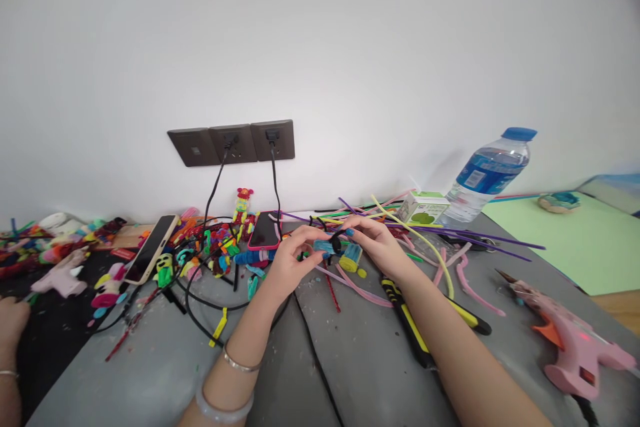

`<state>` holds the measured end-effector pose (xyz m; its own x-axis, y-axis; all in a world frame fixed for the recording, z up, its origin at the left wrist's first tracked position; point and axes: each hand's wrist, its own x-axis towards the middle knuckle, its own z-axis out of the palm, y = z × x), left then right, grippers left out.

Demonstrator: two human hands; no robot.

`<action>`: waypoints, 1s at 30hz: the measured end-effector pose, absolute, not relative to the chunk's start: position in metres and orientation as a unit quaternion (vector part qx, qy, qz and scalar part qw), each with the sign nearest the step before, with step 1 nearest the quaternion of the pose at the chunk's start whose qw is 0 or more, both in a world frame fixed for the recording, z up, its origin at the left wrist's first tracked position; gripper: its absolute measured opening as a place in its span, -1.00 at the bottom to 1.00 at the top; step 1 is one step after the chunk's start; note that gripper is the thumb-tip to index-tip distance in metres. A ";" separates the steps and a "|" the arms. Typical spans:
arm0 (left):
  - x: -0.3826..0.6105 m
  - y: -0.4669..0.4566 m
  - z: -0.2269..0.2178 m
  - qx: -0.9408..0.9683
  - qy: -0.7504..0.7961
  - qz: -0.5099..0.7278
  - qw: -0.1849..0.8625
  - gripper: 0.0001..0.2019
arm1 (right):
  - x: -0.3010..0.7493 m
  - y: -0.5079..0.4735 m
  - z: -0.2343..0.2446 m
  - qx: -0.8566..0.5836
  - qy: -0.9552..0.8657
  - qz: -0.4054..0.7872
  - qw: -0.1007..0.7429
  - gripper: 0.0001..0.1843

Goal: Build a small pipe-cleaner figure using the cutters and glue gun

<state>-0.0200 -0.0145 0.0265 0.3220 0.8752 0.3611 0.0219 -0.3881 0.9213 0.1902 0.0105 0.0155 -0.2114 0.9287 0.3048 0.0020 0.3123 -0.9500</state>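
In the middle of the head view, my left hand (295, 257) pinches a small light-blue fuzzy piece (323, 245) with a black curl against it. My right hand (377, 247) is closed at the fingertips on that black curl, which looks like a bent pipe cleaner (337, 240). Both hands are raised a little over the table, fingertips close together. Just below them lies a blue and yellow fuzzy cylinder (351, 257). Under my right forearm rests a tool with yellow and black handles (407, 320), its head hidden.
A pink glue gun (570, 333) lies at right, near a tilted water bottle (487, 173) and a small carton (424, 207). Loose pipe cleaners (480, 237), phones (153, 248) and black cables (313, 347) crowd the grey table (350, 373). Another person's hand (11, 327) is far left.
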 end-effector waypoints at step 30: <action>-0.017 -0.011 0.020 0.681 0.365 0.534 0.344 -0.80 | 0.181 0.006 0.014 -0.383 -0.706 0.409 0.433 -0.82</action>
<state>-0.0174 -0.0114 0.0201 0.1639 0.8641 0.4759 0.1295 -0.4971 0.8580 0.1808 0.0061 0.0142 -0.3329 0.8946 0.2981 0.1862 0.3723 -0.9093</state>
